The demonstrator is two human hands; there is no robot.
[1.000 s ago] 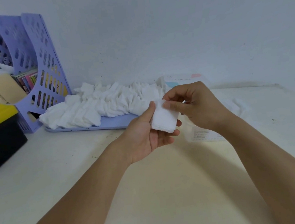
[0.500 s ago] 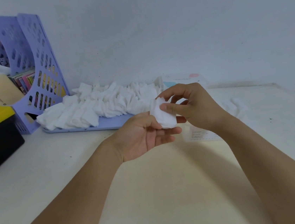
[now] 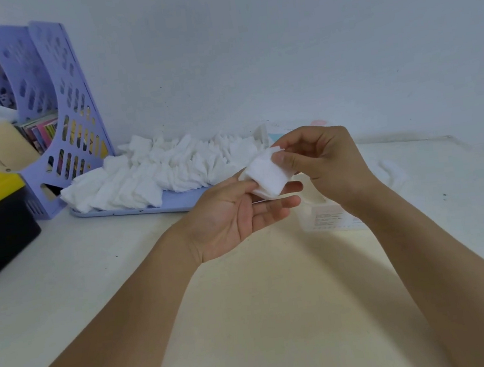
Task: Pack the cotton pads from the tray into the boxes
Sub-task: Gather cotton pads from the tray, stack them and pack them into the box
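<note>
1. Cotton pads (image 3: 267, 177), a small stack, sit above the table (image 3: 248, 303), pinched by the right hand (image 3: 327, 163) at the top edge.
2. Left hand (image 3: 238, 217) supports the stack, thumb and fingers curled round it.
3. Remaining pads (image 3: 155, 175) lie heaped on the tray (image 3: 176, 203).

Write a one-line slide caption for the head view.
Both hands hold a small stack of cotton pads above the table, left hand under it, right hand pinching its top, with the heaped tray behind.
</note>
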